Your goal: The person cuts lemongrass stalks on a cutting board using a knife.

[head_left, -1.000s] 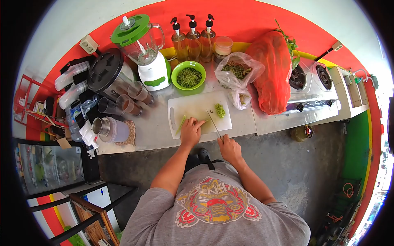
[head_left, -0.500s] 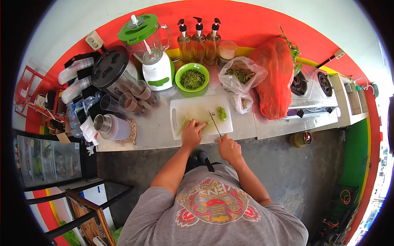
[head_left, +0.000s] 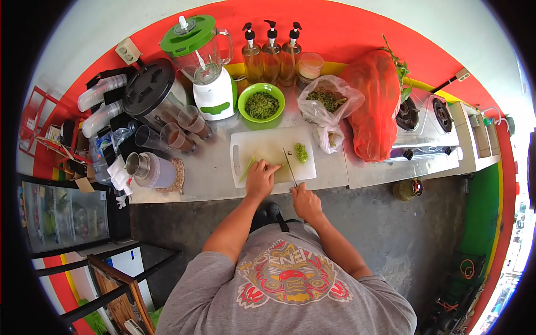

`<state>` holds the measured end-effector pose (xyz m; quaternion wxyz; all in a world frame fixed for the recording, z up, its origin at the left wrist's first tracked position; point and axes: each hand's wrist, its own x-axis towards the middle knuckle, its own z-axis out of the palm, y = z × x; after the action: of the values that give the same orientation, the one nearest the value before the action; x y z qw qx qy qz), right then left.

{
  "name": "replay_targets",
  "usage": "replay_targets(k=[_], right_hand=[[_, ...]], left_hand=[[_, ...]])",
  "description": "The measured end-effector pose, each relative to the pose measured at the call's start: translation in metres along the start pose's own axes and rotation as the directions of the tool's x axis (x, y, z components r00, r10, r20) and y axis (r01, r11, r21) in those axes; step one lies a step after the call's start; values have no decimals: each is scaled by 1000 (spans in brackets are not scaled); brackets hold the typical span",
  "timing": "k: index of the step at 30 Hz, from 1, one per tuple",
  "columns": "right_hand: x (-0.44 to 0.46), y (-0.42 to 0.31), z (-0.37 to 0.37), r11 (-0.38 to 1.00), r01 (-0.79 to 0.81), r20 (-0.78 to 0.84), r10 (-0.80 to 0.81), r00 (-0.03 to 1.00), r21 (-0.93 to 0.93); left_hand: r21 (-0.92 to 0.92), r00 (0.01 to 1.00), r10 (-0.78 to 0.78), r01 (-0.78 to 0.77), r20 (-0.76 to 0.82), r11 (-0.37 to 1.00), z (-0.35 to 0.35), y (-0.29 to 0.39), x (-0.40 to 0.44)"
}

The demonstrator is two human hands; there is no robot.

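Note:
My right hand [head_left: 306,202] is closed round the handle of a kitchen knife [head_left: 290,163], whose blade stands over the white cutting board [head_left: 241,139]. My left hand [head_left: 261,178] rests on the board, fingers pressed down on a thin green stalk [head_left: 247,169]. One end of the stalk sticks out left of the hand; a short bit shows by the fingertips, close to the blade. To the right of the knife lies a small heap of chopped green pieces [head_left: 301,152]. Behind the board stands a green bowl [head_left: 242,110] filled with chopped greens.
A blender [head_left: 214,95], several plastic cups [head_left: 180,138] and a steel-necked jar [head_left: 158,171] stand on the left. Pump bottles [head_left: 272,58] line the back. On the right are a plastic bag of greens [head_left: 335,115], a red bag [head_left: 373,123] and a gas stove [head_left: 427,142].
My right hand and the knife have shifted slightly left, and the blade stands closer to my left fingertips. My left hand stays on the stalk.

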<state>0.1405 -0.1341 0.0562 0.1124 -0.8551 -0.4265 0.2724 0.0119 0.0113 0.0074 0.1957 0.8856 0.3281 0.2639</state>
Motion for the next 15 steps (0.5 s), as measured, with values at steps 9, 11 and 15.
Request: replay_targets(k=[9, 11, 15], right_hand=[[0, -3, -5, 999, 41, 4, -41, 999, 21], [1, 0, 1, 1000, 23, 2, -23, 1000, 21], [6, -4, -13, 999, 36, 11, -37, 999, 7]], left_hand=[[-6, 1000, 22, -23, -15, 1000, 0, -3, 1], [-19, 1000, 15, -15, -15, 1000, 0, -2, 1], [-25, 998, 56, -56, -17, 998, 0, -4, 1]])
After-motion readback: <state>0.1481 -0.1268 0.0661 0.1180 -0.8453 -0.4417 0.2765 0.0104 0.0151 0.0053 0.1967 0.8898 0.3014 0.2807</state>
